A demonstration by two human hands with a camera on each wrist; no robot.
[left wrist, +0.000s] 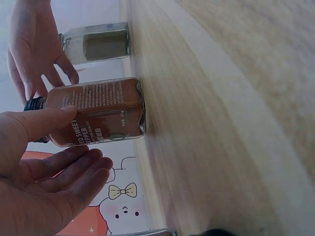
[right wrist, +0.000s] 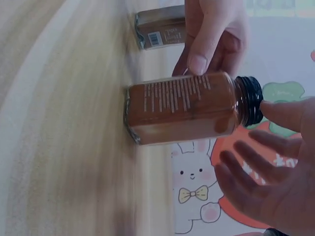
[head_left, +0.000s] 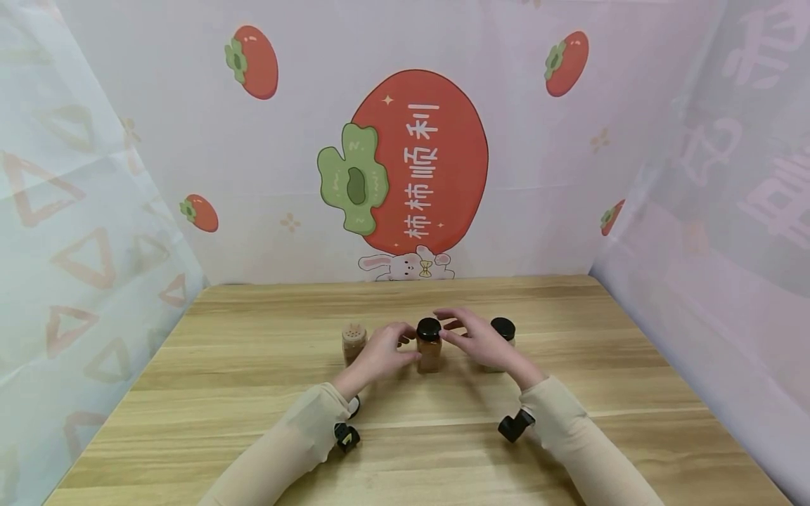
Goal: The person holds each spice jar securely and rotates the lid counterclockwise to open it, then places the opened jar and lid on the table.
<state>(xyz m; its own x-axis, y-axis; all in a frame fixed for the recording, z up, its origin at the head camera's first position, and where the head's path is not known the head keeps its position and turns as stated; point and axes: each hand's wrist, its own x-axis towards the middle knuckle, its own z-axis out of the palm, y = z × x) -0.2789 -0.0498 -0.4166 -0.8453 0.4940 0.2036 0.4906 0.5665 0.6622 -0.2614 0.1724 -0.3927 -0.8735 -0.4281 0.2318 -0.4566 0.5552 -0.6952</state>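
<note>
A spice jar of red sweet pepper stands upright on the table, its black screw cap on. My left hand is at its left side, fingers spread loosely behind and the thumb lying along the glass in the left wrist view; whether it presses there, I cannot tell. At the cap's right is my right hand, its thumb at the cap's edge and the other fingers loosely bent, apart from the jar. Neither hand visibly grips it.
Left of my left hand stands a spice jar with a bare perforated shaker top. A round black-rimmed lid lies partly hidden by my left sleeve. Behind my right hand is another black-capped jar, with greyish-green contents. A printed cloth closes off the back.
</note>
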